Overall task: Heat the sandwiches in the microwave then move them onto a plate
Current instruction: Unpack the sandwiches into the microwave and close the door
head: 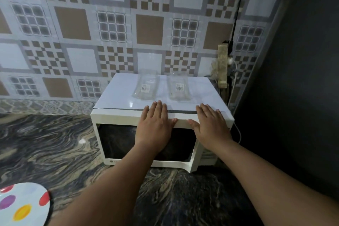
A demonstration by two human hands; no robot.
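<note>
Head view: white microwave [128,117] sits centre frame on dark marbled bench [55,143], door closed, dark window facing the camera. Two clear empty plastic packs [145,87] w/ barcode labels lie on its top, side by side, just beyond the fingertips. Sandwiches can't be seen; window too dark to tell what's inside. Left hand [156,121] & right hand [209,123] both lie flat, fingers straight, pressing the top front edge of the microwave, gripping nothing. Dark wall [293,79] close on the right; power strip [222,66] & cable behind. Spotted plate [27,205] lower left of frame, w/ bare bench between it & the microwave.
</note>
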